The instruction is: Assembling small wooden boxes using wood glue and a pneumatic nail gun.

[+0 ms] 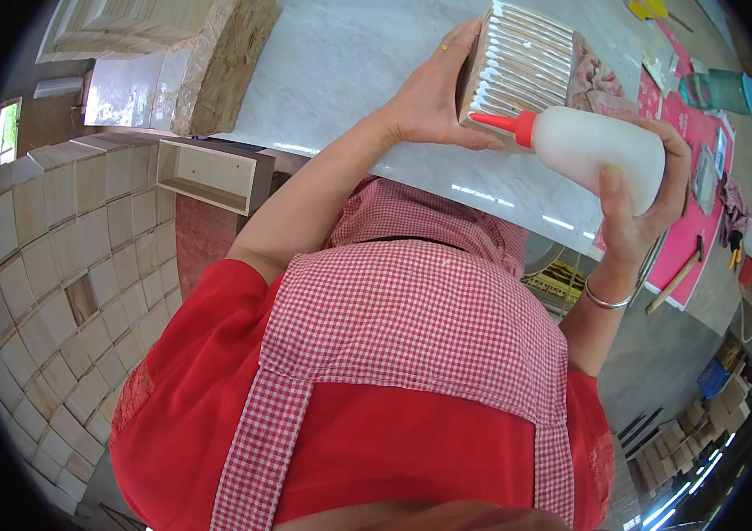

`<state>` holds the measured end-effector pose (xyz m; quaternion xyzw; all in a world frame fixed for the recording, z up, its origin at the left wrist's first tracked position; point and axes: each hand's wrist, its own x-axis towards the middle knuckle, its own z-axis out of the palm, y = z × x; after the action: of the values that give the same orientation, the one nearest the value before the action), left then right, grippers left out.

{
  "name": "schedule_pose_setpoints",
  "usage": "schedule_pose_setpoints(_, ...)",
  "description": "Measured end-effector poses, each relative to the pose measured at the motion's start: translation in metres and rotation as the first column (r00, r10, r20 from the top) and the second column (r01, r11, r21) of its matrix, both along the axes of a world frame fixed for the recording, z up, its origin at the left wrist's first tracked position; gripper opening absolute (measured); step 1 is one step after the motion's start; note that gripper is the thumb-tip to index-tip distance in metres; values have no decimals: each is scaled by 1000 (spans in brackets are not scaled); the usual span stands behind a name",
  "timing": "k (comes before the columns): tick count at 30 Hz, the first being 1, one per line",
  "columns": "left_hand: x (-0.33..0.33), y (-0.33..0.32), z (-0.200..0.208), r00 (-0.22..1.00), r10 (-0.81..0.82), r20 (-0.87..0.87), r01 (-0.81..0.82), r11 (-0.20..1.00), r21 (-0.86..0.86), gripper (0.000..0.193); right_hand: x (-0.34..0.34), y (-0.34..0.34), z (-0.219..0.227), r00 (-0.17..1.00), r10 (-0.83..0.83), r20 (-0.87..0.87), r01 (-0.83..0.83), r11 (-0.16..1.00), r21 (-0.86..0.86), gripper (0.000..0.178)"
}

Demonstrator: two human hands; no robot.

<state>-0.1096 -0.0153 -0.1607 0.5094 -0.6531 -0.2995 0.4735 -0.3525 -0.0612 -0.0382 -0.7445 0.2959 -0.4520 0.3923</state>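
My left hand [429,99] is closed round the left side of a stack of thin wooden boards [531,66] at the table's near edge, thumb at the near corner. White glue [485,80] lies in dabs along the boards' left ends, with white traces on the edges. In my right hand [643,226] is a white squeeze bottle [584,146], tilted with its red nozzle [502,122] pointing left. The nozzle tip is by the stack's near left corner; whether it touches I cannot tell. A crumpled pinkish cloth [595,75] lies right of the stack.
The pale marbled table [332,75] carries a wooden block [233,66] at left. At right are a pink sheet [672,186], a hammer [677,276] and a blue-lidded jar [712,92]. A small wooden drawer [208,173] and stacked wooden pieces [84,257] stand at left.
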Motion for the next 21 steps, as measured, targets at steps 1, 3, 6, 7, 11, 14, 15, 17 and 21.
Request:
schedule_pose_setpoints(1,0,0,0,1000,6,8,-6,1000,-2,136,-1,0,1,1000,1,0,-1,1000,0,58)
schedule_pose_setpoints(3,-1,1,0,1000,15,22,-15,1000,-3,136,-7,0,4,1000,-12,-29,13,1000,12,58)
schedule_pose_setpoints(6,1,2,5,998,31,52,-30,999,-23,135,-21,-2,10,997,-37,-72,38,999,11,58)
schedule_pose_setpoints(7,1,2,5,997,40,68,-38,999,-33,134,-28,-3,12,993,-55,-100,55,998,3,58)
schedule_pose_setpoints(11,3,-1,3,999,24,36,-23,1000,-11,133,-60,-8,17,983,-110,-149,108,994,-21,56)
schedule_pose_setpoints(14,3,-3,8,1000,6,16,-6,999,-32,133,-76,-7,12,977,-192,-92,193,981,-1,55)
schedule_pose_setpoints(15,1,-6,12,1000,-6,3,7,999,-54,133,-83,-6,9,968,-251,-20,251,967,31,54)
schedule_pose_setpoints(17,2,-3,6,999,-17,-41,15,999,-35,132,-98,-13,-2,944,-324,56,323,946,16,53)
schedule_pose_setpoints(21,2,3,9,987,-21,-161,30,998,55,130,-113,-49,-34,818,-568,91,569,822,21,40)
